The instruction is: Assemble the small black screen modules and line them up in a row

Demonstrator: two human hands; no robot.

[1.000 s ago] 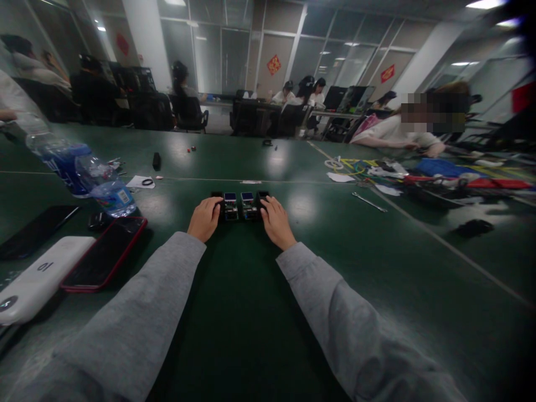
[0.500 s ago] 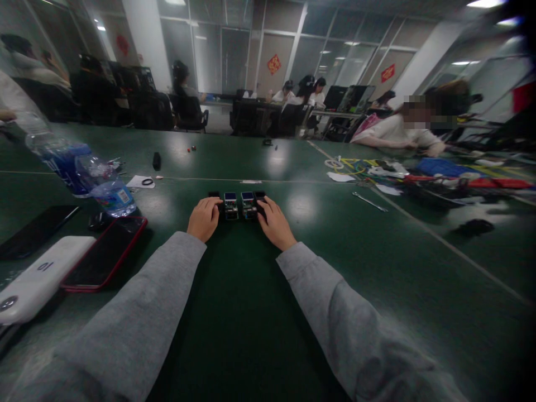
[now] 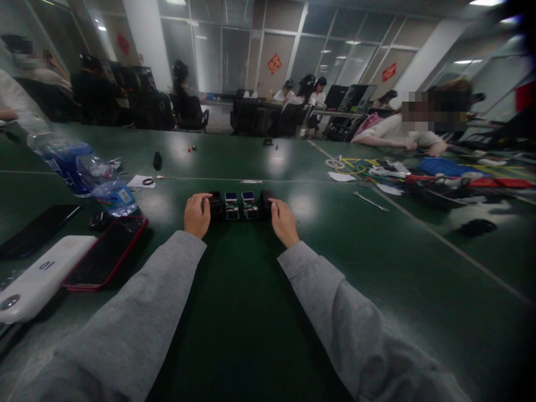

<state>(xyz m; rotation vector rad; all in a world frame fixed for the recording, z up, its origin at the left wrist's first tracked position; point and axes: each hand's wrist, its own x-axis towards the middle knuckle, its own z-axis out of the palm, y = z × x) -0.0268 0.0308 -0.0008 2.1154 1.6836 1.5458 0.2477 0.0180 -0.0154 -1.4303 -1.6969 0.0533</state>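
Note:
Two small green circuit boards, each topped by a little screen, stand side by side on the table: a left board (image 3: pixel 231 206) and a right board (image 3: pixel 250 206). A black case (image 3: pixel 216 207) flanks them on the left, and another black case (image 3: pixel 266 204) on the right. My left hand (image 3: pixel 196 216) rests at the outer edge of the left case, thumb and fingers apart. At the outer edge of the right case is my right hand (image 3: pixel 285 223), its index fingertip by the case and its thumb apart. Neither hand is wrapped round anything.
Left on the green table (image 3: pixel 234 312) are plastic bottles (image 3: pixel 113 192), a red-edged phone (image 3: pixel 106 254), a white power bank (image 3: pixel 44 276) and a dark phone (image 3: pixel 39 229). A wrench (image 3: pixel 371 201) and a cable pile (image 3: pixel 444 173) lie right. A person (image 3: pixel 391 128) sits beyond.
Both my hands have drawn outward, away from the boards, from over the black cases to their outer edges. More of both cases shows now. The boards have hardly moved.

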